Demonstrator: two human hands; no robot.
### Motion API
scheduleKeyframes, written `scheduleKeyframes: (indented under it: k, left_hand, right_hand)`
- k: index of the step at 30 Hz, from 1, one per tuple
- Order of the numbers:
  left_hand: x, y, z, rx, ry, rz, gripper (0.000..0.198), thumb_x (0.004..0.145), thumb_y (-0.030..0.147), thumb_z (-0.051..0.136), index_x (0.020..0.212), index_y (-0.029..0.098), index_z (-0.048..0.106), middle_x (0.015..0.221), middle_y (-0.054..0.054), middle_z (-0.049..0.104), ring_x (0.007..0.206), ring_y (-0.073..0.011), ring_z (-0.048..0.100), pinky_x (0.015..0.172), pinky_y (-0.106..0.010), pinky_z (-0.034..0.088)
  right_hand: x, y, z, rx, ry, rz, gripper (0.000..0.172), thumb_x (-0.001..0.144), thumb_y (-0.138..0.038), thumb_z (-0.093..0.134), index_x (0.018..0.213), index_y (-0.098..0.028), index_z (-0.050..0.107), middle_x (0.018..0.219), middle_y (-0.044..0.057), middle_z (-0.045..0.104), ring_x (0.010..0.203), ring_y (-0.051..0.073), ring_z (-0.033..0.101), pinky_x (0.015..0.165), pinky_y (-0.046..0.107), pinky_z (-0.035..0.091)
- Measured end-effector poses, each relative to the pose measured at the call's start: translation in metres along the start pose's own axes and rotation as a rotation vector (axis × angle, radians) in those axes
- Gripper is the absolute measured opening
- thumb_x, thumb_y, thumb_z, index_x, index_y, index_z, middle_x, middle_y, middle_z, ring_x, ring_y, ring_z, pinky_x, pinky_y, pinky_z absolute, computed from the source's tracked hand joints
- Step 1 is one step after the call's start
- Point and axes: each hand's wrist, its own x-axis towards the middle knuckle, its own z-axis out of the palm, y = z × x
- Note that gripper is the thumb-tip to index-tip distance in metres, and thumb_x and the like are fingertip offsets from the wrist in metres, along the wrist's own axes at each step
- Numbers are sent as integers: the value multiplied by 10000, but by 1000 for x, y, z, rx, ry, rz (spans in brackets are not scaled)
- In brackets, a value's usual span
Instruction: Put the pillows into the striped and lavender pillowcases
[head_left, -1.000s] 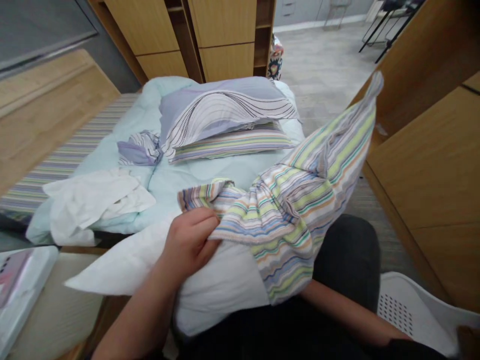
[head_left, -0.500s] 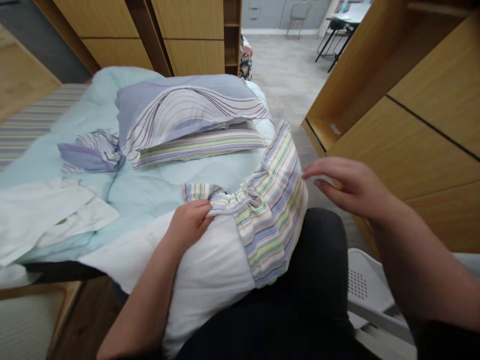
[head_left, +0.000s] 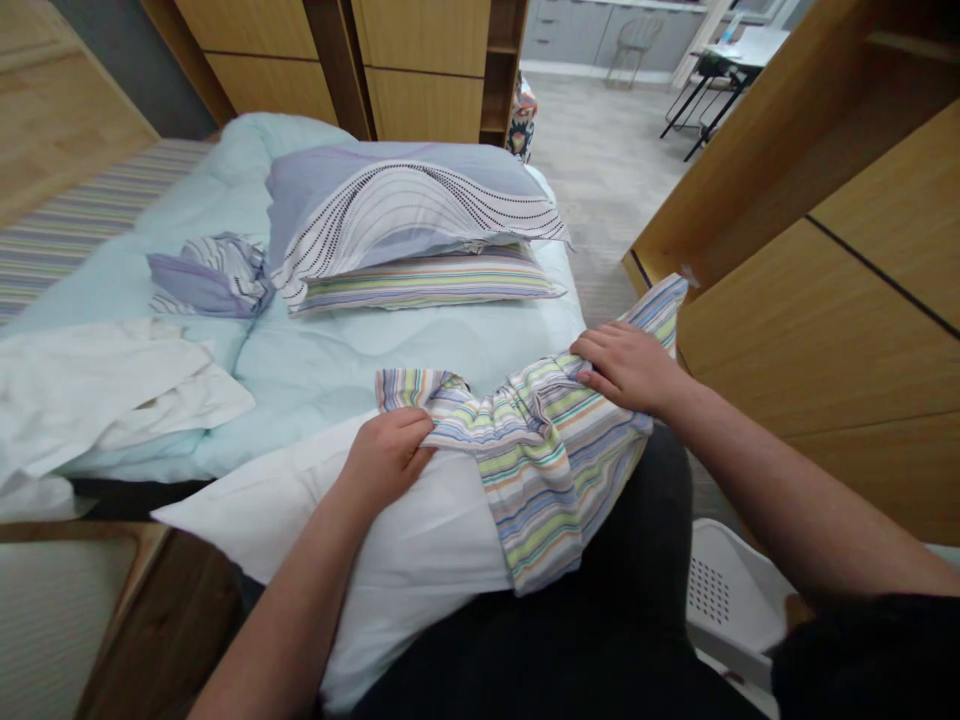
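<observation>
Single head-worn view, looking forward and down from above the dark-trousered lap (head_left: 600, 630), close over the left hand (head_left: 386, 462) and right hand (head_left: 626, 368), facing pale-blue quilted bedding (head_left: 337, 370) and light-oak wooden cabinets (head_left: 420, 60) beyond.

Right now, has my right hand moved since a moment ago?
Yes: measured against the wooden cabinet, your right hand has moved left, away from the cabinet and down onto the striped pillowcase.

We look down on a bed (head_left: 322, 370) spread with a pale aqua duvet. On it lie a striped pillow (head_left: 427, 285) (a lilac one with a dotted wave pattern (head_left: 405, 210) rests on top of that, not on the duvet), a crumpled lilac-and-white cloth (head_left: 210, 278) and a rumpled white cloth (head_left: 112, 385).
</observation>
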Motion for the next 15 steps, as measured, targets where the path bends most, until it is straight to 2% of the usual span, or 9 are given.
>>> scheduleKeyframes:
  k: [3, 6, 10, 15]
  left_hand:
    - [8, 1, 4, 7, -24, 27, 279, 1050, 259, 474, 807, 201, 599, 876, -66, 687, 845, -208, 647, 750, -321, 456]
    - [17, 3, 7, 54, -39, 66, 292, 1056, 259, 466, 806, 197, 604, 876, -71, 683, 842, -208, 646, 745, -325, 455]
    - [34, 11, -9, 205, -162, 214, 260, 1034, 271, 533, 801, 193, 618, 836, -58, 672, 781, -216, 638, 665, -338, 428]
    - [59, 29, -55, 406, -353, 389, 130, 955, 205, 625, 828, 194, 652, 845, -52, 674, 793, -235, 642, 674, -345, 453]
  right_hand:
    - [-3, -15, 28, 7, -87, 89, 523, 1111, -509, 405, 878, -161, 717, 810, 113, 731, 757, 216, 603, 729, 363, 312]
    - [-7, -20, 42, 16, -86, 246, 622, 1113, -559, 367, 796, -159, 721, 721, 106, 702, 666, 180, 537, 679, 371, 216]
    - [-19, -5, 22, -102, 8, 419, 644, 1106, -539, 286, 819, -151, 713, 788, 131, 721, 679, 192, 537, 660, 370, 150]
    - [-41, 25, -5, -154, 107, 466, 593, 1067, -508, 254, 764, -184, 647, 751, 126, 677, 690, 223, 529, 653, 365, 147]
